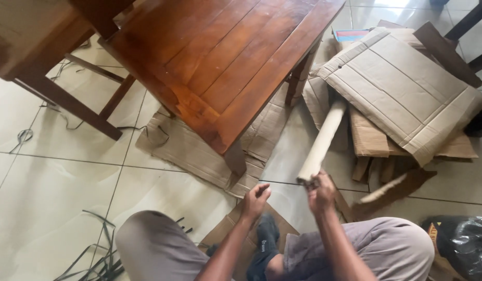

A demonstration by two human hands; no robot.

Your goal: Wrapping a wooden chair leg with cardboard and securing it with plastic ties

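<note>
Below the brown wooden table (pixel 220 62) | right hand (pixel 321 191) grips the rolled tan cardboard tube (pixel 322 140) | left hand (pixel 256 199) fisted, empty | keep roll tight, steady.

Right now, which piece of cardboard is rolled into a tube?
The roll in the right hand; the other cardboard lies flat, like the stack and the sheet under the table.

Flattened brown cardboard boxes (pixel 402 88) stacked on the floor, upper right, top sheet tilted. Another flattened brown box (pixel 199 151) lies under the wooden desk (pixel 225 57). Small flat package, red and blue (pixel 350 35), behind the stack. Black plastic bag (pixel 462 242) at lower right, beside an orange-printed carton edge (pixel 434 229).
</note>
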